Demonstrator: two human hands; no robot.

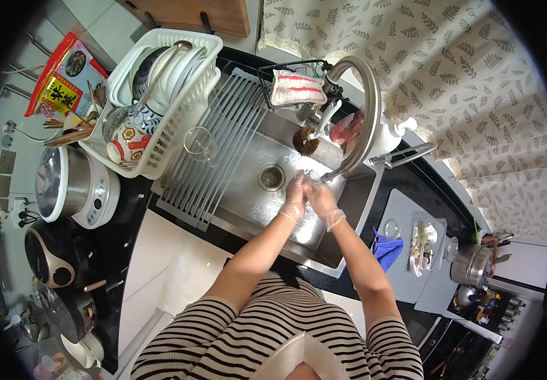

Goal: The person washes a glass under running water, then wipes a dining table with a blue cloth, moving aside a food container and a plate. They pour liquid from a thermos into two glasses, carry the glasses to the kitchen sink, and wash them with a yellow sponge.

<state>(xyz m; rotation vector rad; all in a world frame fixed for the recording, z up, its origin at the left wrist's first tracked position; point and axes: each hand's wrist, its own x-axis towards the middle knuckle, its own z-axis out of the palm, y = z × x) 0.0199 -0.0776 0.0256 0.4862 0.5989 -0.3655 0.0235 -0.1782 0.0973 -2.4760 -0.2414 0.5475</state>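
My left hand [296, 192] and my right hand [322, 194], both in clear disposable gloves, meet over the stainless steel sink [249, 202]. They hold a small clear glass item [313, 176] between them, just below the tip of the arched metal faucet [373, 109]. The fingers partly hide it, so its exact kind cannot be told. Left of the hands is the sink drain [271, 177]. A brown scrub brush [306, 141] with a white handle rests at the sink's back wall. On the roll-up drying rack [226, 137] stands a clear glass mug [199, 144].
A white dish rack [178, 128] full of plates and bowls stands at the left. A striped sponge [298, 88] sits in a black wire caddy [266, 90]. At the right are a blue cloth [387, 251], a glass lid [391, 228] and a clear tray [426, 247] on a grey mat [397, 285].
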